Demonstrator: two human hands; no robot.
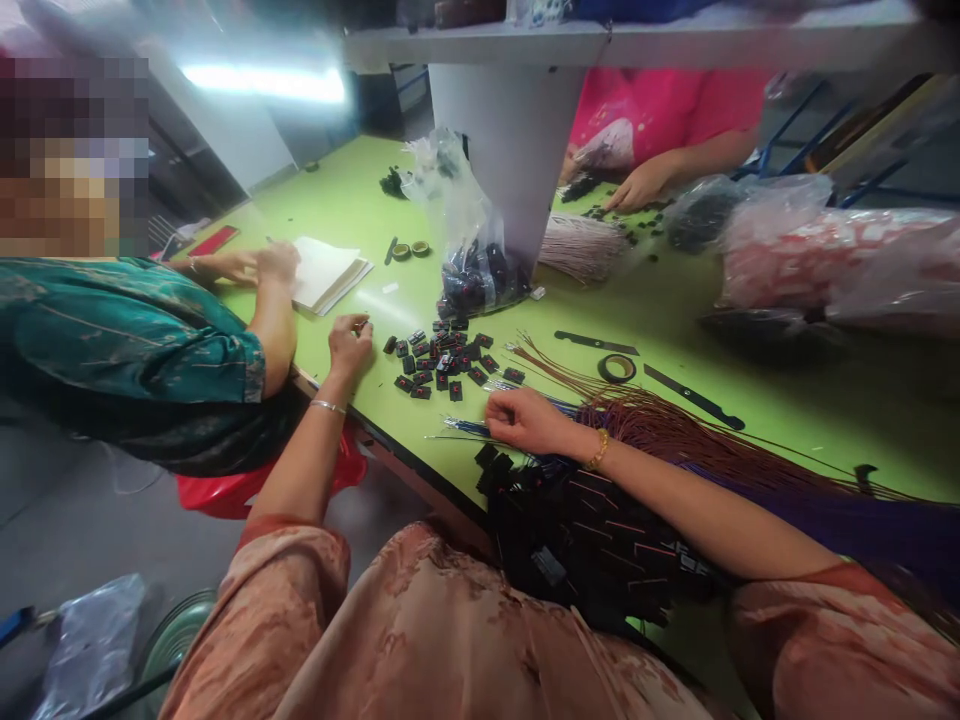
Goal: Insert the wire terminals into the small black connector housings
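My left hand [351,345] is closed at the table's left edge, its fingers pinched on something small that I cannot make out. Beside it lies a loose pile of black connectors [442,360] with red parts. Curled over the tips of the blue wires [466,427] is my right hand [517,418], fingers closed; what they hold is hidden. Brown wires [637,415] spread to the right behind my right forearm. Below my right wrist, a heap of black connector pieces [592,540] lies at the table's near edge.
A clear bag of black parts [476,270] stands beyond the pile. Tape [616,369] and dark blades [694,397] lie right. At left, a person in green rests hands on a notebook [326,275]; another in pink [667,115] handles parts across the table [360,180].
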